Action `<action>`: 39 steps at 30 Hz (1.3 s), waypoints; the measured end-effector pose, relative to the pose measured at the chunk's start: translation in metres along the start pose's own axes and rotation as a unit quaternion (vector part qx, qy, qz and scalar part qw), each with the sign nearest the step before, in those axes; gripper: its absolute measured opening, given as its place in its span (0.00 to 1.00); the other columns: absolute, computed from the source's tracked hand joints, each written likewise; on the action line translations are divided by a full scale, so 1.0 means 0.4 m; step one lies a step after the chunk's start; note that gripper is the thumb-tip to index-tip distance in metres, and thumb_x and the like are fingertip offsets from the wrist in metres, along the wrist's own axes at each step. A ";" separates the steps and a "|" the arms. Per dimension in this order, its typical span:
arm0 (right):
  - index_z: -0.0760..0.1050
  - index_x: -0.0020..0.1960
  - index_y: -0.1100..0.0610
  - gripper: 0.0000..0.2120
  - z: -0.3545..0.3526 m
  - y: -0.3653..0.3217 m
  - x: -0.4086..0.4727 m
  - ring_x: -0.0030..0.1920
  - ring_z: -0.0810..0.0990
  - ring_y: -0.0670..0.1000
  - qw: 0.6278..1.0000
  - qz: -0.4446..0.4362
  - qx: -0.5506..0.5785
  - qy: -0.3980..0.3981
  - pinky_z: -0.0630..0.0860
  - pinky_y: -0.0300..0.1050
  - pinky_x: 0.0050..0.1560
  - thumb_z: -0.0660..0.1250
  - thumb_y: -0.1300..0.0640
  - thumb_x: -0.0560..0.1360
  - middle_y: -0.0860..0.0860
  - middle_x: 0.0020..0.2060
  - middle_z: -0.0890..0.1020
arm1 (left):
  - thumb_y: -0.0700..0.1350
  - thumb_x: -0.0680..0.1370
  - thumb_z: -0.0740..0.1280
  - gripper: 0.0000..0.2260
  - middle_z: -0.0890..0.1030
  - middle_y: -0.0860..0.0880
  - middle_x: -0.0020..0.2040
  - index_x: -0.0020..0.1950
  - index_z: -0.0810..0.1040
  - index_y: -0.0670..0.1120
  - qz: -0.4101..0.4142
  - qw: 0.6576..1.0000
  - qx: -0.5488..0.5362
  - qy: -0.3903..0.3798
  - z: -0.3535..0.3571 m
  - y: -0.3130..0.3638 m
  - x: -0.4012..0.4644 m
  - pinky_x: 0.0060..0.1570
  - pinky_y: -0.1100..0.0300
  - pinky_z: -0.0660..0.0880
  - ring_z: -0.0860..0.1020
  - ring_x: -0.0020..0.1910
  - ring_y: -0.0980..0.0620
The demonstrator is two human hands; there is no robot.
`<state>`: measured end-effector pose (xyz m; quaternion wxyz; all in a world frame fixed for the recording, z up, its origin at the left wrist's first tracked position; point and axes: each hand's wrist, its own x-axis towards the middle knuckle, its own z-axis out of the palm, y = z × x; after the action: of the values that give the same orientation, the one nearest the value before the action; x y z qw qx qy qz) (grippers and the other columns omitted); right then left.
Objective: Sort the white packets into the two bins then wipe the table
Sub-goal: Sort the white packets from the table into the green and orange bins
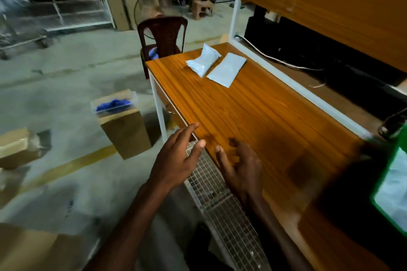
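Head view: two white packets (203,60) (227,70) lie touching at the upper centre of the frame, on the far end of the wooden table (253,112); the left hand (177,157) hovers at the table's near edge, fingers spread and empty; the right hand (241,166) rests over the tabletop, fingers loosely bent, holding nothing; a green bin (395,185) with white contents sits at the right edge.

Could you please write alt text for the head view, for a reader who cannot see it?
Two white packets lie side by side at the far end of a wooden table. The person's left hand and right hand hover empty over the near edge, fingers loosely spread. A green bin sits at the right.
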<state>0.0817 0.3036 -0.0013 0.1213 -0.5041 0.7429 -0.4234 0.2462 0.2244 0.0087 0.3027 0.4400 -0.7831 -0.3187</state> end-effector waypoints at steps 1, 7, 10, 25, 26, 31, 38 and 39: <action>0.73 0.69 0.51 0.32 0.024 0.002 0.039 0.53 0.80 0.48 1.000 0.000 -0.001 0.001 0.82 0.54 0.49 0.58 0.30 0.75 0.51 0.62 0.80 | 0.64 0.80 0.56 0.23 0.68 0.56 0.74 0.75 0.61 0.62 0.001 1.000 0.003 -0.001 -0.003 -0.017 0.035 0.58 0.59 0.69 0.66 0.67 0.62; 0.72 0.71 0.51 0.30 0.168 0.027 0.305 0.61 0.79 0.53 0.999 0.024 0.017 0.021 0.78 0.53 0.58 0.63 0.34 0.76 0.53 0.64 0.79 | 0.66 0.80 0.55 0.25 0.63 0.56 0.77 0.76 0.57 0.64 0.003 0.999 0.032 -0.024 -0.027 -0.118 0.313 0.65 0.49 0.72 0.65 0.73 0.55; 0.71 0.71 0.47 0.32 0.230 0.046 0.439 0.64 0.78 0.53 0.998 0.058 0.005 0.026 0.79 0.57 0.60 0.61 0.29 0.74 0.51 0.66 0.78 | 0.67 0.79 0.54 0.26 0.63 0.57 0.77 0.77 0.56 0.64 -0.002 0.998 0.048 -0.039 -0.046 -0.154 0.462 0.67 0.46 0.70 0.64 0.74 0.53; 0.67 0.73 0.43 0.36 0.383 0.056 0.950 0.68 0.76 0.52 0.969 0.217 -0.050 0.110 0.75 0.57 0.67 0.58 0.26 0.70 0.48 0.72 0.74 | 0.62 0.81 0.55 0.24 0.69 0.56 0.74 0.75 0.64 0.58 0.095 0.986 0.026 -0.133 0.025 -0.275 1.071 0.67 0.61 0.68 0.67 0.72 0.56; 0.69 0.73 0.45 0.34 0.388 0.059 0.973 0.67 0.76 0.53 0.966 0.215 -0.066 0.125 0.75 0.57 0.66 0.60 0.28 0.72 0.49 0.71 0.74 | 0.62 0.80 0.55 0.24 0.69 0.55 0.74 0.75 0.65 0.56 0.105 0.983 0.024 -0.146 0.032 -0.272 1.112 0.67 0.61 0.67 0.67 0.72 0.56; 0.73 0.71 0.50 0.28 0.419 0.103 1.088 0.69 0.74 0.55 0.954 0.200 -0.164 0.152 0.75 0.52 0.62 0.65 0.36 0.77 0.52 0.69 0.77 | 0.61 0.82 0.50 0.27 0.69 0.46 0.74 0.75 0.66 0.48 0.162 0.966 0.093 -0.179 0.115 -0.296 1.303 0.73 0.50 0.64 0.66 0.74 0.47; 0.67 0.75 0.48 0.30 0.484 0.137 1.175 0.75 0.64 0.60 0.919 0.268 -0.281 0.072 0.69 0.59 0.68 0.53 0.35 0.79 0.56 0.77 0.65 | 0.60 0.81 0.48 0.28 0.68 0.40 0.75 0.74 0.68 0.46 0.219 0.929 0.187 -0.233 0.209 -0.429 1.398 0.74 0.41 0.58 0.62 0.76 0.39; 0.66 0.76 0.48 0.29 0.495 0.139 1.176 0.75 0.64 0.61 0.912 0.278 -0.296 0.064 0.68 0.60 0.68 0.52 0.36 0.79 0.57 0.77 0.63 | 0.60 0.81 0.48 0.29 0.70 0.40 0.73 0.73 0.70 0.45 0.229 0.928 0.179 -0.235 0.211 -0.450 1.400 0.73 0.41 0.61 0.65 0.75 0.40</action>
<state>-0.0516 -0.1897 -0.0481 0.0314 -0.2622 0.9504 -0.1643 0.0312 -0.3234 -0.0723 0.0913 0.2086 -0.9551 -0.1898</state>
